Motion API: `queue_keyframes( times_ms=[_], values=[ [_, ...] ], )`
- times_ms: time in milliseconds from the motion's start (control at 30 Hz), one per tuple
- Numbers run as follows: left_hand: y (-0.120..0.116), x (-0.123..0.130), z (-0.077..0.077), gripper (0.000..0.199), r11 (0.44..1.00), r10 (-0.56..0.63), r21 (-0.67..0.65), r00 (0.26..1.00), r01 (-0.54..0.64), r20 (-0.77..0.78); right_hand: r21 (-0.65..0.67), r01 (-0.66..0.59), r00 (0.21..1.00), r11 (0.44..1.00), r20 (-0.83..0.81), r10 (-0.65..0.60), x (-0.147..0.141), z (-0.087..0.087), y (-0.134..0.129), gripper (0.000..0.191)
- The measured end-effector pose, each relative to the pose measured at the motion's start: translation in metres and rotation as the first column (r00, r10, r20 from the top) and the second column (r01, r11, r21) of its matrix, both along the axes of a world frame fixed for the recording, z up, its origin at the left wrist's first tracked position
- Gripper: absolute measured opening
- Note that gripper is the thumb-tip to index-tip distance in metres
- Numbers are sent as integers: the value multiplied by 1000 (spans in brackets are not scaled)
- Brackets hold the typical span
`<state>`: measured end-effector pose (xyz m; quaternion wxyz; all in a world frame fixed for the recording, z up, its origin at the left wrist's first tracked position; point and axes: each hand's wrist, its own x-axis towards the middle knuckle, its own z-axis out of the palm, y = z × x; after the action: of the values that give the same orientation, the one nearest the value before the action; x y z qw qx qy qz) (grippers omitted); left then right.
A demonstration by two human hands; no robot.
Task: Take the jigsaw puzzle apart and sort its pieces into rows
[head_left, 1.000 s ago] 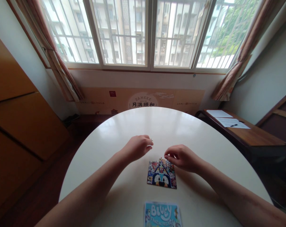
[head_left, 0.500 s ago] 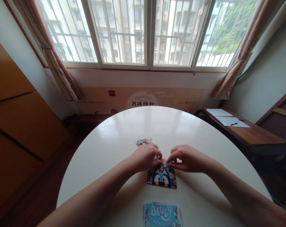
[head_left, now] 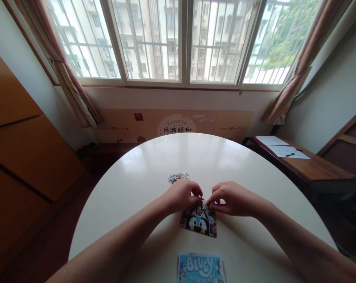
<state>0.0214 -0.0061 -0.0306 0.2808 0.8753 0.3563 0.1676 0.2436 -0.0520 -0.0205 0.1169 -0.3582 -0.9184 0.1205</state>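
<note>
A partly assembled jigsaw puzzle [head_left: 198,225] with a blue dog's face lies on the white round table, slightly turned. My left hand [head_left: 184,194] is at its upper left edge, thumb and forefinger pinched on a small dark puzzle piece. At the upper right edge is my right hand [head_left: 229,198], its fingertips pressed together on the puzzle; whatever they may hold is too small to name. Just beyond my left hand sits a small pile of loose pieces [head_left: 178,177], partly hidden by that hand.
Nearest me on the table [head_left: 122,204] lies a blue "Bluey" card or packet [head_left: 200,268]. A wooden side table [head_left: 328,167] with papers [head_left: 287,151] and a pen stands at the right. Beyond the table are a printed panel and a barred window.
The puzzle has shifted a little to the left and turned slightly clockwise. My left hand has a dark piece showing at its fingertips; my right fingertips have moved slightly left.
</note>
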Motion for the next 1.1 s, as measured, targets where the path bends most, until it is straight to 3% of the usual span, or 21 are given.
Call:
queue_keyframes(
  times_ms=[100, 233, 367, 467, 833, 1000, 1100],
  values=[
    [9, -5, 4, 11, 992, 79, -110, 993, -69, 92, -17, 8, 1000, 1000, 22, -8, 0, 0, 0, 20],
    [32, -23, 12, 15, 948, 282, -219, 930, -231, 237, -35, 19, 999, 999, 32, -18, -1, 0, 0, 18],
    [52, -45, 18, 16, 901, 433, -99, 872, -422, 227, -39, 21, 1000, 999, 19, -20, -1, -1, 1, 14],
    [59, -54, 18, 15, 873, 485, -12, 864, -488, 138, -35, 24, 1000, 999, 13, -24, -1, -2, 1, 13],
    [53, -53, 13, 18, 861, 507, 86, 861, -502, -49, -32, 27, 1000, 999, -14, -28, -3, -4, 3, 17],
    [50, -54, 16, 18, 805, 558, 297, 825, -514, -85, -25, 25, 999, 999, -38, -26, -5, -8, 3, 15],
    [42, -46, 18, 18, 796, 511, 406, 858, -449, -51, 9, 64, 997, 998, -51, -63, -8, -11, 3, 16]
  ],
)
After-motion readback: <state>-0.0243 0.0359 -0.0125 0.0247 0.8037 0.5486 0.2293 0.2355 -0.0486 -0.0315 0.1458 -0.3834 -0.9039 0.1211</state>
